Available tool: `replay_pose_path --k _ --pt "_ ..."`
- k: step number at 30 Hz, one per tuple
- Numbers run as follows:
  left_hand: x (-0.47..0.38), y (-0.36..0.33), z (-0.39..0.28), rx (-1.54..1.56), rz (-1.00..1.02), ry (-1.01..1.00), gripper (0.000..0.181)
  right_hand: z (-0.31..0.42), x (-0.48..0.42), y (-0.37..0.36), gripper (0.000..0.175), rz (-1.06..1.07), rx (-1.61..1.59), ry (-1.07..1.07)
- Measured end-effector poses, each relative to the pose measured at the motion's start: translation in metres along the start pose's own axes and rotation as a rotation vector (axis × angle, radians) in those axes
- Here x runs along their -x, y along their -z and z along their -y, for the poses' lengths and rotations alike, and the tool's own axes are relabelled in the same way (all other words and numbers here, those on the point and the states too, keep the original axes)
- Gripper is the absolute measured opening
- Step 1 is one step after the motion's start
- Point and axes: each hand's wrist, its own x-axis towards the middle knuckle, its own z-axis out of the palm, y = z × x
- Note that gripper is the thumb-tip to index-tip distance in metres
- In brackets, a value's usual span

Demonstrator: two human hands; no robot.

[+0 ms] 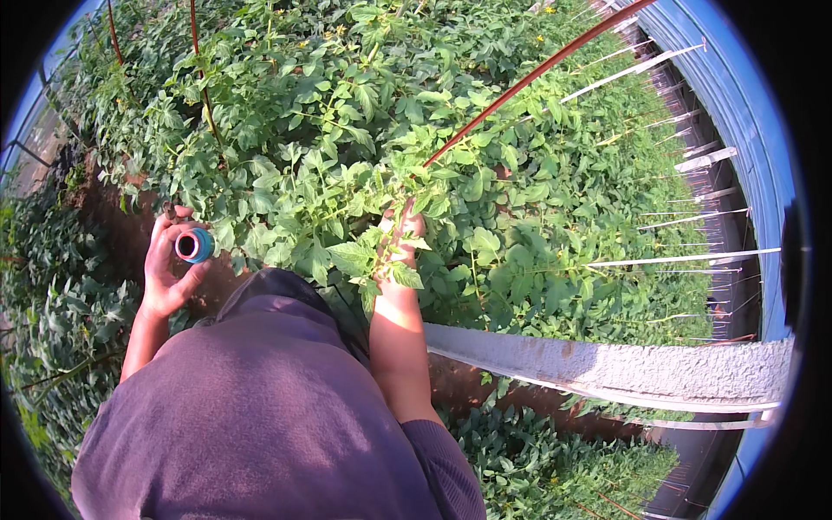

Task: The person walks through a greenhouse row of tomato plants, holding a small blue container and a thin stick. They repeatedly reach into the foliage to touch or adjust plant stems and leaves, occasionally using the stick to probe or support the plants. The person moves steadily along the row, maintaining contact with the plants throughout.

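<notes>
My left hand [164,263] is at the left, its fingers curled around a small blue container [203,246] whose round open mouth faces up at me. A short dark brown piece [169,210] shows at the fingertips of that hand; its kind is unclear. My right hand [404,227] reaches forward into the tomato plants and grips a leafy tomato shoot [382,257], whose leaves hang over the wrist and partly hide the fingers. Just beyond this hand, a taut reddish-brown string [494,114] runs down into the foliage.
Dense tomato foliage [364,97] with a few yellow flowers fills the ground ahead. A rough whitish curved beam [604,367] crosses at the right. White ties [682,257] stretch toward the blue-edged right side. Another string [201,71] stands at the upper left. Brown soil [117,240] shows at the left.
</notes>
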Motion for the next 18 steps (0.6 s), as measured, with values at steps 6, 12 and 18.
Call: replay_pose_path --k 6,12,18 --pt "0.000 -0.007 -0.008 0.011 0.006 0.006 0.045 0.089 0.008 0.004 0.034 -0.254 0.137 0.608" --pt "0.021 0.006 -0.005 -0.012 -0.039 0.013 0.048 0.107 0.157 0.069 0.026 0.169 2.117 -0.057" --pt "0.010 -0.023 -0.017 0.111 0.106 -0.062 0.054 0.118 0.206 -0.022 0.047 0.479 1.059 -0.032"
